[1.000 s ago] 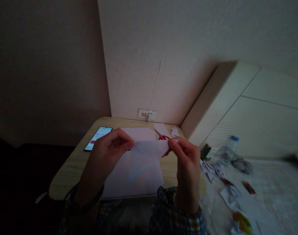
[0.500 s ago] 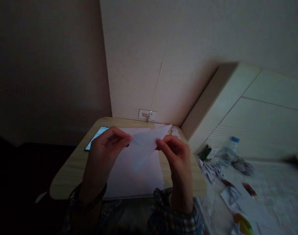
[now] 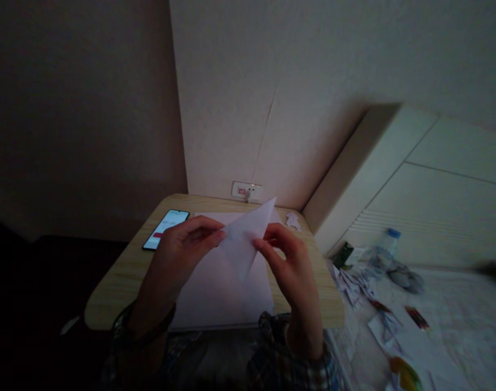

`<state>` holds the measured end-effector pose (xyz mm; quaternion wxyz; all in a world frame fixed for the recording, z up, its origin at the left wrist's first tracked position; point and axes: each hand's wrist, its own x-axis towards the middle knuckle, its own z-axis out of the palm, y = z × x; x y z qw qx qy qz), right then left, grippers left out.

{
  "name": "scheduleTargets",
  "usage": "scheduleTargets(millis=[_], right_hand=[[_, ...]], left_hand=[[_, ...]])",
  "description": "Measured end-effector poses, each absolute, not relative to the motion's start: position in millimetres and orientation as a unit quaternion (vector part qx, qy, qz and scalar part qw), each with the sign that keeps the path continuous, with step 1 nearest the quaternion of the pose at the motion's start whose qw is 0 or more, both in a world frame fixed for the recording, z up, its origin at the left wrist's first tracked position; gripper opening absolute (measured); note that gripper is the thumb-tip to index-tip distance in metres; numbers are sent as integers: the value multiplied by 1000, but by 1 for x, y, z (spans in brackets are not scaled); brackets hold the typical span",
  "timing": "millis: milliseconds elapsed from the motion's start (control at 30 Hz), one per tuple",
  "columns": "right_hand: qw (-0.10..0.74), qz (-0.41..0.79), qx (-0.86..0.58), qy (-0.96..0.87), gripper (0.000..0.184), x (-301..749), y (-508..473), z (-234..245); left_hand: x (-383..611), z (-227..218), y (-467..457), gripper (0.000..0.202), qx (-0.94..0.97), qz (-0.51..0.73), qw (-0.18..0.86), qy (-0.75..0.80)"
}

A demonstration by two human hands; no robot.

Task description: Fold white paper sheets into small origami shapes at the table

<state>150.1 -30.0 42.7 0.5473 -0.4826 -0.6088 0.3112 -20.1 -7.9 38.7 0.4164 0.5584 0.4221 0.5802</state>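
Note:
A folded piece of white paper (image 3: 245,233) is held up between both hands, one pointed corner rising toward the wall and another pointing down. My left hand (image 3: 182,250) pinches its left corner between thumb and fingers. My right hand (image 3: 286,255) is closed on its right edge, the thumb on the near face and the fingers partly behind it. Beneath the hands, larger white paper sheets (image 3: 223,304) lie on the small wooden table (image 3: 113,293).
A phone (image 3: 166,228) with a lit screen lies at the table's left. A small folded paper piece (image 3: 293,221) sits at the back right corner. To the right, a bed (image 3: 459,304) carries a blue-capped bottle (image 3: 386,247) and scattered folded papers (image 3: 351,282). A wall socket (image 3: 246,190) is behind.
The folded paper has turned more upright, its top corner shifting left and up. My right hand has moved slightly left, closer to my left hand. More of the phone shows.

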Motion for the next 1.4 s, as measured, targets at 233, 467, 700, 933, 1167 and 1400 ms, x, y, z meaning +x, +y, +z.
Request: scheduleTargets(millis=[233,467,700,933,1167,1400], right_hand=[[530,280,-502,-623,20,146,-31,43],[543,262,-514,-610,17,146,-33,42],[534,258,-508,-624,16,146,-31,42],[497,276,-517,-640,14,142,-30,41],[528,294,-519,-604,25,144,-29,42],[522,293,-521,-608,25,147,-28,42]], left_hand=[[-20,38,-5,8,547,581,441,412],[-21,40,-6,10,548,558,455,425],[-20,41,-6,10,545,555,453,435],[-18,41,-7,9,514,600,434,434],[-27,35,-4,9,543,562,471,410],[-28,34,-7,13,567,547,468,400]])
